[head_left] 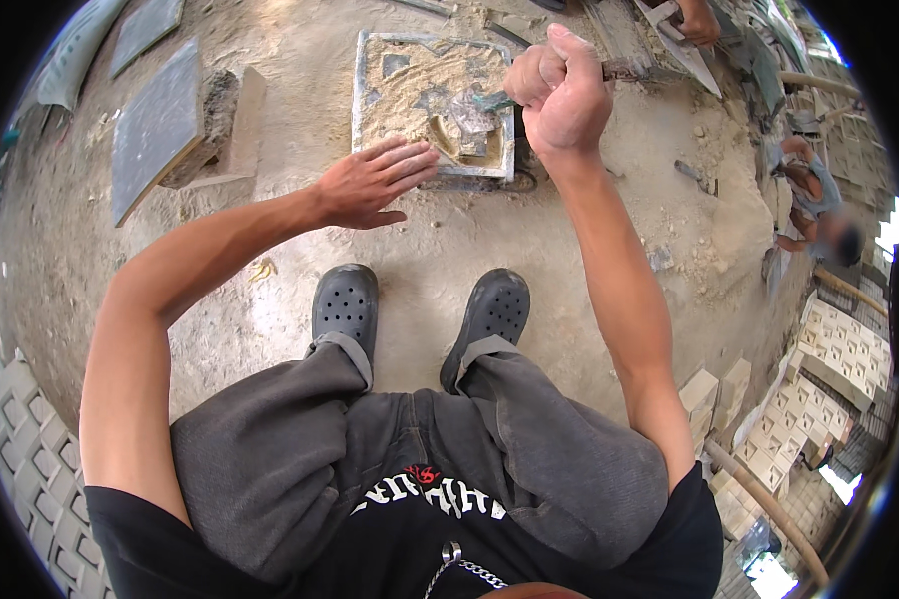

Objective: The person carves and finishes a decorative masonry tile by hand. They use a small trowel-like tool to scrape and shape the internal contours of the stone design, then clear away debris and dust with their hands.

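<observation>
While the person squats over a dusty floor (425,245), both bare arms reach forward to a square tray (358,105) that lies flat just beyond the feet. Its pale rim encloses tan sand (410,115), unevenly spread, with dark grey patches showing through in several spots.

The right hand (567,95) is above the tray's right edge, clenched with the thumb uppermost, its fingers curled around the handle of a small tool (489,102). Most of that handle is hidden by the fist; a greenish part shows beside the knuckles, and the far end is over the sand in the tray's right half, too blurred to make out its shape. The left hand (380,183) is released, palm down, its fingers straight and pointing toward the tray's near edge; whether they touch it I cannot tell.

To the left, a grey slab (158,130) leans tilted against a rough block (220,130). A small dark tool lies on the floor to the right, near loose sand. At the top right, a co-worker's hand (700,22) is beside a flat pale blade (684,48). Farther right, another person (814,190) bends down, and patterned blocks (849,344) stand in rows.
</observation>
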A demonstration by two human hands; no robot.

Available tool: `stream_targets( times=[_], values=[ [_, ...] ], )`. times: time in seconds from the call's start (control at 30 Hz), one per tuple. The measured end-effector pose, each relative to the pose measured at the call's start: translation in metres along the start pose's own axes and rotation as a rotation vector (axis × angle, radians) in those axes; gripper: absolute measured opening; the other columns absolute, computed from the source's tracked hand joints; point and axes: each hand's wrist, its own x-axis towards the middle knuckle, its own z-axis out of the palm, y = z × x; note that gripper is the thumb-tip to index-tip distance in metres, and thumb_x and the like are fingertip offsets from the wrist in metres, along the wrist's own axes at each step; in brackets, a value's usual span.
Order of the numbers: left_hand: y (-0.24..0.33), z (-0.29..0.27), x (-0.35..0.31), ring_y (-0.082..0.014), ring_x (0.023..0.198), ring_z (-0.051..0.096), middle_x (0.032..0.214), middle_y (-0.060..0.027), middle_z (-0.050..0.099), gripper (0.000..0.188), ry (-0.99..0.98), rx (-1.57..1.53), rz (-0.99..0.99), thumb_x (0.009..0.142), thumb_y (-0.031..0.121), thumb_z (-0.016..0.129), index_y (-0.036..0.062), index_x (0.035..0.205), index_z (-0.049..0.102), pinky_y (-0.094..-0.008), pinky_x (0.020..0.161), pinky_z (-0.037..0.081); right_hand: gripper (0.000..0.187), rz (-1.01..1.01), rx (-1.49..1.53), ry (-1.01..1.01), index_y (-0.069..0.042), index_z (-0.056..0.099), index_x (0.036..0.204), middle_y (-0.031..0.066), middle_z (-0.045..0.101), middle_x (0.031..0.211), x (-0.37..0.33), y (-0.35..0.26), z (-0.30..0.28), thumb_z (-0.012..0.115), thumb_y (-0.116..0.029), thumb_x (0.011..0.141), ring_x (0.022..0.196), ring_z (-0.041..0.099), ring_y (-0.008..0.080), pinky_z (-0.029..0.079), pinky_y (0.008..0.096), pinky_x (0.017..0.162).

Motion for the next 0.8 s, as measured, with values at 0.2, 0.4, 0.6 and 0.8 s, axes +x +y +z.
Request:
stream_targets(
  times=[0.2, 0.4, 0.6, 0.8],
  values=[
    [-0.005, -0.002, 0.012, -0.0234, 0.148, 0.02, 0.159, -0.009, 0.024, 0.081, 0.014, 0.009, 0.015, 0.09, 0.052, 0.056, 0.007, 0.151, 0.027, -0.0402, 0.123, 0.013, 0.049, -0.119, -0.145, 0.007, -0.012, 0.044, 0.046, -0.003, 0.041, 0.041, -0.019, 0.053, 0.003, 0.05, -0.013, 0.095, 0.035, 0.035, 0.0061, 0.028, 0.026, 0.037],
    [-0.001, -0.006, 0.007, -0.0287, 0.148, 0.019, 0.158, -0.0159, 0.023, 0.085, 0.035, 0.009, -0.223, 0.09, 0.053, 0.056, 0.0009, 0.15, 0.025, -0.0411, 0.123, 0.012, 0.048, -0.082, 0.039, -0.032, -0.01, 0.043, 0.047, -0.0041, 0.042, 0.045, -0.016, 0.03, -0.001, 0.053, -0.013, 0.094, 0.039, 0.035, 0.006, 0.028, 0.0249, 0.042],
    [0.005, -0.004, 0.008, -0.029, 0.148, 0.019, 0.158, -0.0167, 0.022, 0.087, 0.009, -0.057, -0.107, 0.091, 0.054, 0.055, 0.0, 0.151, 0.023, -0.0403, 0.123, 0.013, 0.049, -0.028, -0.066, 0.027, -0.01, 0.041, 0.046, -0.0033, 0.042, 0.044, -0.015, 0.045, 0.003, 0.051, -0.011, 0.094, 0.036, 0.035, 0.0077, 0.026, 0.0271, 0.037],
    [-0.008, -0.012, 0.01, -0.0282, 0.148, 0.016, 0.158, -0.0172, 0.021, 0.094, 0.039, -0.035, -0.262, 0.09, 0.06, 0.053, 0.0, 0.152, 0.017, -0.041, 0.123, 0.01, 0.047, -0.094, -0.024, -0.017, -0.009, 0.041, 0.048, -0.0024, 0.043, 0.044, -0.012, 0.054, -0.004, 0.048, -0.011, 0.094, 0.035, 0.035, 0.0073, 0.026, 0.026, 0.036]
  ],
)
